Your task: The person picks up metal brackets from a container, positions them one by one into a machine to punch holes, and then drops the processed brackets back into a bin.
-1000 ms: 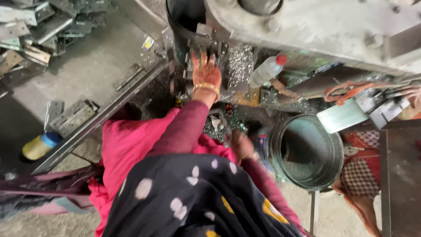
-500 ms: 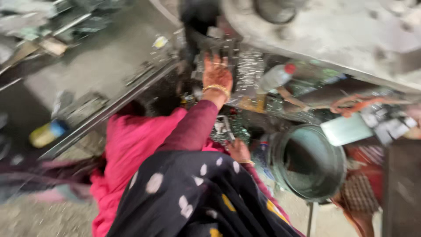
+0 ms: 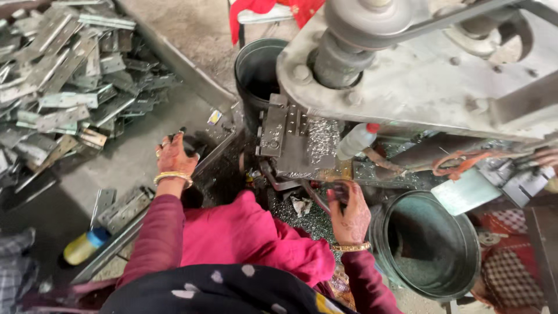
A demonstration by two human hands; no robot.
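My left hand (image 3: 173, 157), with a gold bangle, is closed around a dark handle (image 3: 189, 142) at the end of a metal rail (image 3: 197, 168), left of the machine. My right hand (image 3: 350, 214) is raised at the front edge of the machine bed, fingers curled on a small dark metal piece (image 3: 339, 191). Between the hands sits a grey steel jig block (image 3: 283, 131) covered with bright metal shavings (image 3: 322, 139), under the big grey machine head (image 3: 407, 70).
A heap of flat metal hinges (image 3: 58, 70) lies at the far left on the floor. A black bucket (image 3: 256, 70) stands behind the jig, a round metal tub (image 3: 433, 247) by my right hand. A red-capped plastic bottle (image 3: 357, 139) and a yellow bottle (image 3: 84, 245) lie nearby.
My left hand left the shavings on the machine bed and moved left onto the dark handle. My right hand rose to the bed's front edge. The view tilted up.
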